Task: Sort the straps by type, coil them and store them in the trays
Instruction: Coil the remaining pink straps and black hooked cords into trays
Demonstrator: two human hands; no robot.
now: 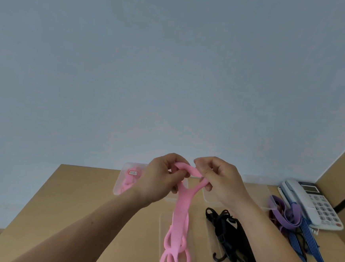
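1. At the near edge of the tabletop (79, 206), the looped lower end of a pink strap (179, 220) hangs over a clear tray (162, 229); whether it touches the tray cannot be told.
2. Just to the right, a second clear tray (212, 252) holds a bundle of black straps (229, 236) with a hook at its near end.
3. Toward the right edge lie blue striped straps (307, 238), one trailing to the near edge, with purple straps (291, 214) tangled on them farther back.
4. Above the middle of the tabletop, the left hand (159, 177) has its fingers curled round the top of the pink strap, and the right hand (219, 180) pinches the same bend between thumb and fingers. The two hands almost touch.
5. Behind the left hand, near the far edge, a clear tray (120, 180) holds other pink straps (127, 184) and a small label.
6. Behind the right hand stands another clear tray (255, 191).
7. A telephone (310, 199) sits at the far right corner.
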